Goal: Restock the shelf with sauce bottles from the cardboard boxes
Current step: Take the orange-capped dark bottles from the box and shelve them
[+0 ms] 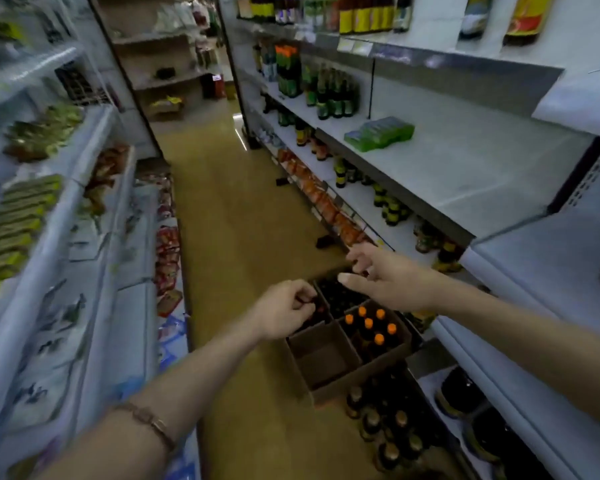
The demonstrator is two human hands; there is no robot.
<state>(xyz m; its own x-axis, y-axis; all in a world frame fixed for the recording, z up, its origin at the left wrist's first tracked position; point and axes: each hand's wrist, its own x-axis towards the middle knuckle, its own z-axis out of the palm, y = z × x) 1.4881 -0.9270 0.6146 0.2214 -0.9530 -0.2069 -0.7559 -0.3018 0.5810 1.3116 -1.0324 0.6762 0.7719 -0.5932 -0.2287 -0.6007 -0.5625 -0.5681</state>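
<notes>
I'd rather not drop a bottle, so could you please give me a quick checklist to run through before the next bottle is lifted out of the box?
1. Left hand grips something: ok; its fingers are curled round a dark bottle top at the box's far-left compartment.
2. Right hand is free: ok; fingers spread, holding nothing, above the cardboard box.
3. Stock left to move: ok; orange-capped bottles stand in the right compartment.
4. Near-left compartment finished: ok; it looks empty.
5. Shelf room: ok; the middle shelf has bare surface beside the green pack.
6. Grip firmness: cannot tell; the left hand hides the bottle.
</notes>
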